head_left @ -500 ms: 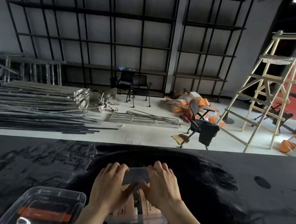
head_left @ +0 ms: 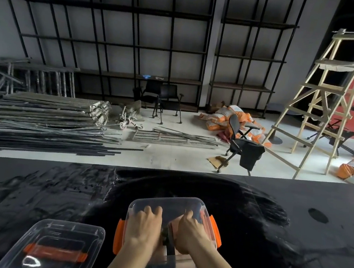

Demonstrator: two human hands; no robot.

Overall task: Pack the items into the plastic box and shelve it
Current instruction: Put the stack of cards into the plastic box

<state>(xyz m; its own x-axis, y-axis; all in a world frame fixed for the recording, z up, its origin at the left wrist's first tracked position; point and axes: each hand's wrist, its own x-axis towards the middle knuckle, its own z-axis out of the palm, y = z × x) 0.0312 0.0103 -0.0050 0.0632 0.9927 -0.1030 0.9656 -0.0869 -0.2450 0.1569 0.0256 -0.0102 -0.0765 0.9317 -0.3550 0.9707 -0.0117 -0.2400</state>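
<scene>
Sitting near the front edge of a glossy black bench [head_left: 269, 240], a clear rectangular plastic box [head_left: 166, 204] with orange latch handles on its two short sides is seen at the bottom centre of the head view. Pale pinkish packets [head_left: 183, 264] are seen through its clear walls, though their print is too blurred to be read. Both hands are plunged into the open top of the box. The left hand [head_left: 144, 225] is laid palm down on the left half of the contents, fingers bent forward toward the far wall. The right hand [head_left: 192, 232] is pressed onto the right half, fingers curled over the packets close to the right latch. Whether either grip is closed around a packet or merely pressing on it cannot be told, since the fingertips are hidden inside the box. A small dark object is glimpsed between the two hands, but it cannot be identified.

Just to the left of the box, apart from it, a clear plastic lid [head_left: 52, 249] with an orange carry handle is laid flat on the bench.

Beyond the bench, a pale floor is strewn with stacked grey metal bars [head_left: 43, 116] on the left, orange and white sacks [head_left: 227, 119] in the middle, and black office chairs [head_left: 242, 144]. A wooden stepladder [head_left: 326, 105] is stood at the right, and tall black metal shelving [head_left: 137, 43] is set against the back wall.
</scene>
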